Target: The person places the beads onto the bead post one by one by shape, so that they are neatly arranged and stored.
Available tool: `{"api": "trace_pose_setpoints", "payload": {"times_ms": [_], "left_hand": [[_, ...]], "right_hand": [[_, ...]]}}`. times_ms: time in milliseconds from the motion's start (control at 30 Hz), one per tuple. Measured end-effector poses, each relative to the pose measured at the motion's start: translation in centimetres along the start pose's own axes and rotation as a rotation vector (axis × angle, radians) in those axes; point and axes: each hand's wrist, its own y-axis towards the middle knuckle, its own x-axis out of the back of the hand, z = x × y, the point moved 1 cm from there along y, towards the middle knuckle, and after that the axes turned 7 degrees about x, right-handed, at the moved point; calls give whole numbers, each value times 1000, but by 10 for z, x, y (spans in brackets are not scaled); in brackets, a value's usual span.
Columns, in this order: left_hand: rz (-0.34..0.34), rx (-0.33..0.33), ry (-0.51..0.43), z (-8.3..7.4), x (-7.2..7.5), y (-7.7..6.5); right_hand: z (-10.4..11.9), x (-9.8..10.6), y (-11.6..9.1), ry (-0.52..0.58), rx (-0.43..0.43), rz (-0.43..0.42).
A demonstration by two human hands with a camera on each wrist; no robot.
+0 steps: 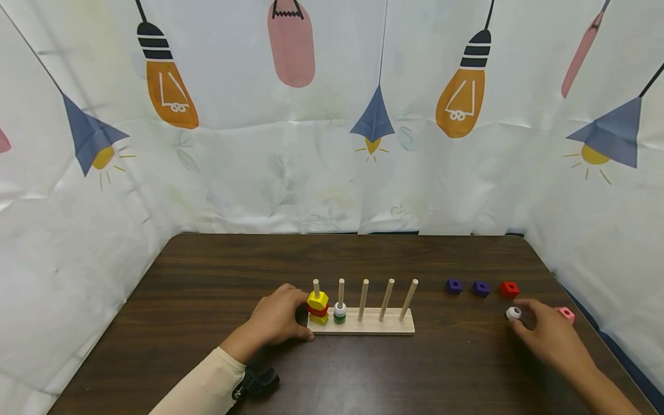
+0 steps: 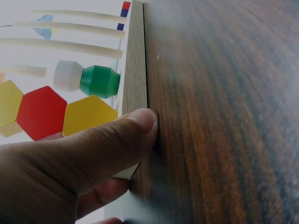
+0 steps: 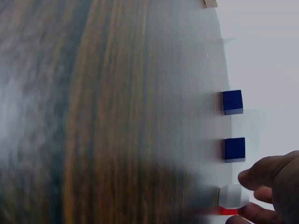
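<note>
My left hand [image 1: 280, 314] grips the left end of a wooden peg board [image 1: 373, 327], its thumb [image 2: 140, 122] along the near edge. On the first peg sit a yellow hexagonal bead [image 1: 317, 300], a red bead [image 2: 42, 113] and another yellow bead [image 2: 89, 115]. The second peg carries a white bead [image 1: 339, 309] above a green bead [image 2: 100, 81]; three pegs to the right are bare. Over at the right, my right hand [image 1: 552, 334] pinches a loose white bead [image 1: 513, 312] between thumb and fingers, close to the table.
Two dark blue cube beads [image 1: 453, 286] and a red cube bead [image 1: 509, 289] lie in a row behind the right hand. A pink bead [image 1: 566, 314] is partly hidden beyond that hand. The brown table [image 1: 233, 259] meets a white printed curtain [image 1: 332, 190].
</note>
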Motion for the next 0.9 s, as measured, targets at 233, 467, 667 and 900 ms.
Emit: {"api": "trace_pose_setpoints", "payload": {"times_ms": [233, 467, 667, 900], "left_hand": [[3, 19, 3, 0, 0, -1], [3, 10, -2, 0, 0, -1], [-3, 11, -5, 0, 0, -1], [-3, 8, 1, 1, -1, 1]], "right_hand": [[6, -10, 4, 14, 8, 16], [27, -20, 11, 71, 32, 41], [53, -27, 18, 95, 72, 31], [85, -29, 27, 129, 127, 6]]}}
